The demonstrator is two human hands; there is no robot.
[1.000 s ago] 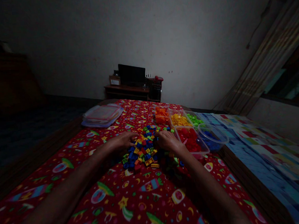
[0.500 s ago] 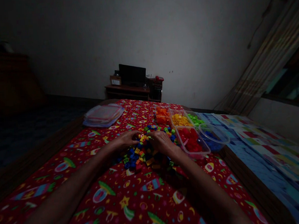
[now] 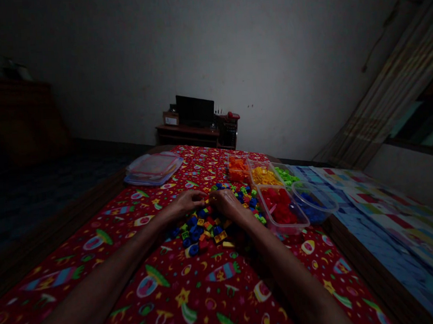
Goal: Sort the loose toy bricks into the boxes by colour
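A heap of small toy building bricks (image 3: 194, 231) in blue, yellow, green, orange and red lies on the red patterned cloth (image 3: 179, 275). Over its far left part, my left hand (image 3: 187, 202) is closed, thumb and fingers bent towards each other. Close beside it my right hand (image 3: 226, 203) curls down over the bricks, back of the hand up. The fingertips of both hands almost meet, with a bit of orange showing between them. Dim light and the fingers hide what either hand pinches.
Right of the heap stand clear plastic tubs of sorted bricks: an orange tub (image 3: 238, 175), a yellow tub (image 3: 264, 176), a green tub (image 3: 287, 176), a red tub (image 3: 283, 224) and a blue tub (image 3: 315, 210). Stacked lids (image 3: 153, 167) lie at the far left.
My hands have drawn closer together, and the left fingers have closed up. The whole view has shifted slightly. More yellow bricks show at the front of the heap.
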